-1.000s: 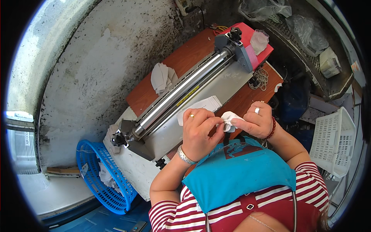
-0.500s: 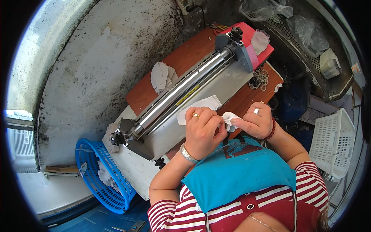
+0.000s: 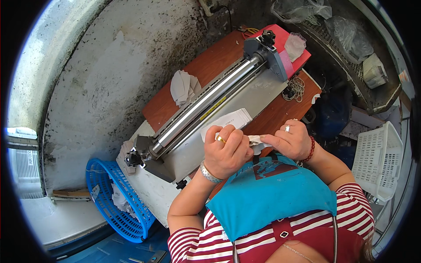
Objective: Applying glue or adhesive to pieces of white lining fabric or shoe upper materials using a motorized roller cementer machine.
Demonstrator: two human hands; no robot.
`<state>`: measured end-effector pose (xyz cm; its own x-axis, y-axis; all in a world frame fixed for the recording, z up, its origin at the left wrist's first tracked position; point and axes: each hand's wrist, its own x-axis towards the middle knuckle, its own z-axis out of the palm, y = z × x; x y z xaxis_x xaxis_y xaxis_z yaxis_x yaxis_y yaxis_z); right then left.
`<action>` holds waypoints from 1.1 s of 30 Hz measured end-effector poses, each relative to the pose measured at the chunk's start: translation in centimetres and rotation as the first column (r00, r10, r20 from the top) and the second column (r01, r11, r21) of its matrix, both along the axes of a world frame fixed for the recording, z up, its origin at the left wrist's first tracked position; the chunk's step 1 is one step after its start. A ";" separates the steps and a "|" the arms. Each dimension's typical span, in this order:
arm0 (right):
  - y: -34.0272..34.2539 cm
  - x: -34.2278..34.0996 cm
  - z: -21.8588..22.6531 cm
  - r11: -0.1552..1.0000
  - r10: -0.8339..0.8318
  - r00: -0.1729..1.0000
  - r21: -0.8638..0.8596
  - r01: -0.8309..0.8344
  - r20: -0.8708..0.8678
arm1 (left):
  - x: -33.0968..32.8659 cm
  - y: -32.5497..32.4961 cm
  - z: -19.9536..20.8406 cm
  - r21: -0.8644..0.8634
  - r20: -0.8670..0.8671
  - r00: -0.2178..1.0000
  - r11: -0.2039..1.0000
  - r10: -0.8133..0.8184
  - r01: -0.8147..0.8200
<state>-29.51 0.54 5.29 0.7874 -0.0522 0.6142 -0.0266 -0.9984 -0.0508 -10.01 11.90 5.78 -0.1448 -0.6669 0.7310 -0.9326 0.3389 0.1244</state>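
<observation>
Between my two hands, in front of the turquoise apron (image 3: 272, 186), is a thin, crumpled white piece (image 3: 256, 141); whether it is cloth or paper I cannot tell. My left hand (image 3: 227, 151) is closed on one end of it, thumb against curled fingers. At the other end, my right hand (image 3: 291, 139) pinches it with the thumb laid along its edge. A stack of flat white cut pieces (image 3: 232, 119) lies just beyond my left hand, on the metal plate (image 3: 193, 155) of a roller machine. The fingers partly hide the held piece.
The machine's silver roller (image 3: 206, 105) runs diagonally across the brown tabletop (image 3: 215, 50). More white pieces (image 3: 184, 87) lie behind it. A blue basket (image 3: 125, 223) with white pieces stands at left, a white basket (image 3: 379, 160) at right. Tangled string (image 3: 296, 89) lies near the machine's right end.
The white piece, bunched up before, is now drawn out straighter between my hands. My left hand has turned and shifted slightly left; the right has moved little.
</observation>
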 end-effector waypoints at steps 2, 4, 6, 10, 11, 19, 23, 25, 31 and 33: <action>-0.3 -0.2 -0.2 1.000 -0.008 1.000 0.025 0.008 -0.009 | 0.2 0.4 0.0 0.004 0.002 1.000 1.000 -0.020 0.020; -1.1 -1.0 -0.6 0.992 -0.066 0.992 0.099 0.077 -0.109 | 1.2 1.0 0.6 -0.014 -0.160 0.987 0.999 0.029 -0.031; -1.3 -0.8 -1.1 0.954 -0.035 0.999 0.298 0.033 0.000 | 1.9 1.0 1.1 0.027 -0.387 0.921 0.998 -0.041 0.056; -0.8 -0.3 -0.9 0.770 -0.015 0.994 0.635 -0.055 0.105 | 0.9 0.4 1.5 0.191 -0.700 0.708 0.931 -0.093 0.311; -0.5 -0.1 -1.1 0.691 -0.030 0.990 0.719 -0.077 0.135 | 0.5 0.2 1.0 0.220 -0.785 0.609 0.867 -0.115 0.447; 1.1 0.4 -1.5 0.313 -0.132 0.988 0.949 -0.037 0.082 | -0.9 0.1 -2.0 0.221 -0.960 0.271 0.778 0.067 0.588; 0.5 0.4 -1.8 0.420 -0.070 0.991 0.905 -0.074 0.114 | -0.8 -0.3 -3.1 0.125 -0.975 0.223 0.823 -0.002 0.554; 0.4 1.0 -1.2 0.540 -0.095 0.988 0.840 -0.049 0.119 | -0.8 -0.3 -2.8 0.149 -0.975 0.221 0.795 0.019 0.589; 0.5 1.5 -1.1 0.631 -0.087 0.977 0.770 -0.095 0.193 | -0.9 0.1 -2.4 0.249 -0.949 0.306 0.764 0.071 0.595; 0.5 1.3 -1.4 0.626 -0.043 0.985 0.773 -0.105 0.169 | -0.9 0.3 -1.7 0.215 -0.971 0.220 0.765 0.098 0.608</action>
